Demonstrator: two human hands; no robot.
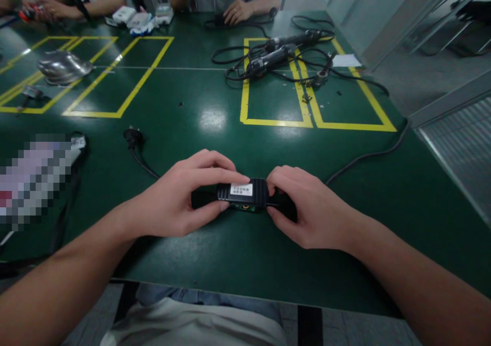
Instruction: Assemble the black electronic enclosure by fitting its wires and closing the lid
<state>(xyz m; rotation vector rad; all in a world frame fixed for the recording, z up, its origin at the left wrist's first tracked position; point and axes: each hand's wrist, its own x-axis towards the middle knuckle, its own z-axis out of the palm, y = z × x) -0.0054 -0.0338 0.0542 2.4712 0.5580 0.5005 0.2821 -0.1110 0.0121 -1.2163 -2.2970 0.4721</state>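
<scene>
A black inline power-cord box (260, 192) with ribbed ends and a white printed label lies in front of me. Along its near side a strip of green circuit board (245, 208) shows, uncovered. My left hand (180, 192) grips the box's left part, fingers across the top and thumb at the near edge. At the right end, my right hand (312, 208) closes its thumb and forefinger around the end where the cord leaves. From the left side the cord runs to a black plug (133, 137); another length of cord (368, 156) trails off to the right.
Black corded handheld tools (270, 62) lie tangled by yellow tape (276, 123) on the green table (184, 264). A shiny metal piece (63, 68) sits far left, a blurred-out object (34, 177) nearer. Across the table, another person's hand (238, 12) rests near white packets (141, 22).
</scene>
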